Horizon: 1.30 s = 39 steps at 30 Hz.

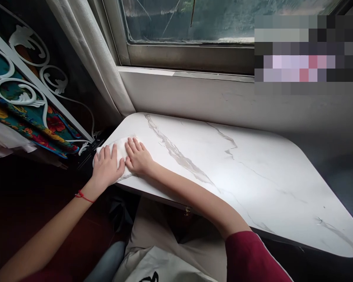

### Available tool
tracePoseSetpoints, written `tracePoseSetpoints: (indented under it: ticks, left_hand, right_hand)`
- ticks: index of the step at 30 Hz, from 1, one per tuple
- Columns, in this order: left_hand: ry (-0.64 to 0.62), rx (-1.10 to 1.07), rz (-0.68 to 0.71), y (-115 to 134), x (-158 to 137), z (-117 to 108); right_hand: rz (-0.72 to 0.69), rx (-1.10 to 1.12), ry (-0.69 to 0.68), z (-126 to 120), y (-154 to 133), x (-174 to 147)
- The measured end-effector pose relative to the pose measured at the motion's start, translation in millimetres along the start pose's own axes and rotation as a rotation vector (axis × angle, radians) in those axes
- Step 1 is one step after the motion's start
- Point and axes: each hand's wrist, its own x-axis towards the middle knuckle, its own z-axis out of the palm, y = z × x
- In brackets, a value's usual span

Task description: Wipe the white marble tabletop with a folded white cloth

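Observation:
A white cloth point(119, 145) lies spread at the left end of a white marble-patterned tabletop point(253, 176). My left hand point(106, 166) rests flat on the cloth's left part, fingers stretched out and pointing toward the window. On its right part lies my right hand point(138, 156), palm down, with the fingers spread. Both hands press on the cloth without gripping it. Part of the cloth is hidden beneath them. A red string bracelet point(84, 196) circles my left wrist.
Behind the tabletop is a wall with a window point(194, 23). A pale curtain point(88, 51) hangs at the back left. White scrolled metalwork point(23, 88) with flowered fabric point(32, 129) stands at the left. My lap is below the front edge.

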Motion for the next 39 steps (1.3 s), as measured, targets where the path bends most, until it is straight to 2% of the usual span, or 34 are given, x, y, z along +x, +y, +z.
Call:
tracePoseSetpoints:
  ticks: [5, 8, 15, 19, 23, 30, 35, 39]
  left_hand:
    - [-0.03, -0.005, -0.002, 2, -13, -4]
    - [-0.014, -0.036, -0.022, 3, -15, -2]
    - [-0.036, -0.07, -0.053, 17, 4, 2]
    - [-0.056, -0.097, -0.031, 35, 40, 10]
    - [-0.09, -0.112, -0.022, 57, 90, 23]
    - [-0.14, -0.17, 0.098, 90, 174, 44]
    - [-0.107, -0.253, 0.065, 106, 205, 59]
    - [-0.091, -0.284, 0.042, 110, 217, 66]
  right_hand:
    - [0.058, -0.024, -0.101, -13, -16, -11]
    - [0.066, -0.032, -0.108, -16, -19, -11]
    - [0.056, -0.047, -0.062, -11, -1, -4]
    - [0.106, -0.06, -0.024, -10, 34, 8]
    - [0.147, -0.065, 0.016, -8, 85, 25]
    - [0.261, -0.092, 0.069, -5, 168, 55]
    - [0.233, -0.074, 0.101, -4, 209, 68]
    - [0.205, -0.079, 0.093, -7, 222, 72]
